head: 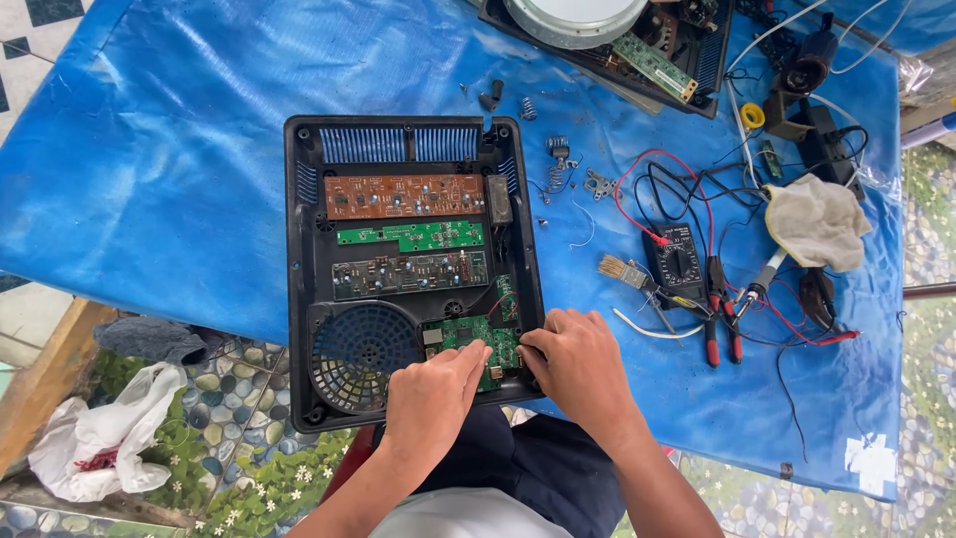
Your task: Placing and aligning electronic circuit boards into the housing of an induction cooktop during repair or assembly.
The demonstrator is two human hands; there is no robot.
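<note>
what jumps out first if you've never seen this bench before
The open black appliance casing in the middle of the blue tarp, with brown and green circuit boards in rows and a round fan grille at its near left corner. Both hands, left hand and right hand, rest on the small green board at its near edge. To the right lie a black multimeter and tangled red and black wires.

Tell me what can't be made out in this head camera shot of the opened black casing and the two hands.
- Head view: near part of the green circuit board lies hidden under the left hand and right hand.
- Whether either hand pinches anything: fingertips hidden.
- Second opened appliance: cut off by the top edge.
- Parts on the brown board: too small to identify.
- Multimeter dial setting: too small.
</note>
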